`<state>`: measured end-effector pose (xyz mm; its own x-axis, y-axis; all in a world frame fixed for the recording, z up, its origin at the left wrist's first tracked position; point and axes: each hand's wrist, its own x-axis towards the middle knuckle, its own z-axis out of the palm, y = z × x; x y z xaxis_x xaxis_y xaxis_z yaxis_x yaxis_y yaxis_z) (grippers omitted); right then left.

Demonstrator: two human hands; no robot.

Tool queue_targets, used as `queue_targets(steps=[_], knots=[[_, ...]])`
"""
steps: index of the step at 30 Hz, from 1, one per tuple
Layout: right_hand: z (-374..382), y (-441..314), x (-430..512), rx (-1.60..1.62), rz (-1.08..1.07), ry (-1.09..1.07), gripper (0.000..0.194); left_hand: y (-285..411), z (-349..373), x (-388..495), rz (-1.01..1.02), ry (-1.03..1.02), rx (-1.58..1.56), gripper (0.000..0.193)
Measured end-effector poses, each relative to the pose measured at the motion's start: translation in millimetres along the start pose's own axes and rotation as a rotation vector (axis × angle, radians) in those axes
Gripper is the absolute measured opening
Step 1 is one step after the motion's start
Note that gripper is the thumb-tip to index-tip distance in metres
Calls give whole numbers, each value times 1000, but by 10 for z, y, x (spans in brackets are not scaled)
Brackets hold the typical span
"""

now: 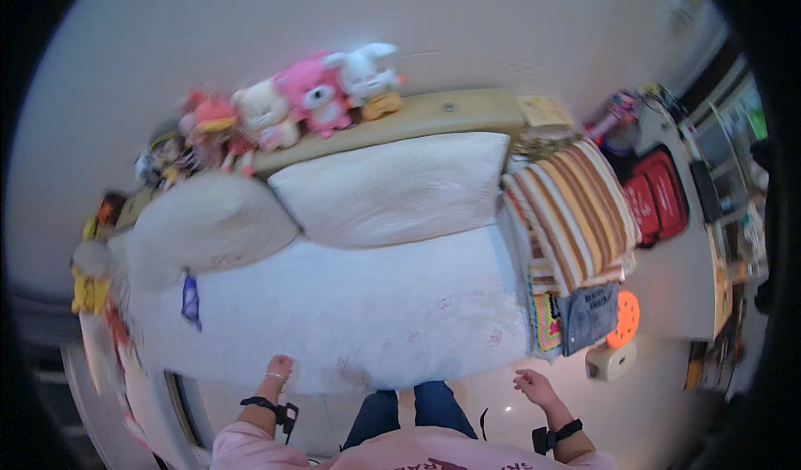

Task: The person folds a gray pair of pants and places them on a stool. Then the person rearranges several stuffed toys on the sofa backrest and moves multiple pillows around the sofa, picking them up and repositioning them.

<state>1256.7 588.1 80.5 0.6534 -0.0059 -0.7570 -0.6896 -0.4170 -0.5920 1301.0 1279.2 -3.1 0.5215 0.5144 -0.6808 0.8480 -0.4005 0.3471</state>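
My left hand is at the front edge of the bed, over the white sheet, with its fingers curled; whether it holds anything is hidden. Off the bed's front right corner, my right hand hangs above the floor with fingers loosely apart and nothing in them. Two white pillows lie along the headboard, a left one and a right one. A small purple item lies on the sheet below the left pillow. Black straps with small devices are on both wrists.
Plush toys, among them a pink bear, line the padded headboard. At the bed's right are a folded striped cloth and folded grey fabric. Beyond them stand an orange stool, a cream stool and a red bag.
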Motion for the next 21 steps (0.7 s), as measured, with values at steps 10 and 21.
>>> queue_targets(steps=[10,21], knots=[[585,-1291,656,-213,-212,-158,34,-2661,-177,-1950,-152,-94,-198,35],[2298,-1747,4,-718,-423,-419,36,-4355,349,-3435,-368,-52,-509,38]])
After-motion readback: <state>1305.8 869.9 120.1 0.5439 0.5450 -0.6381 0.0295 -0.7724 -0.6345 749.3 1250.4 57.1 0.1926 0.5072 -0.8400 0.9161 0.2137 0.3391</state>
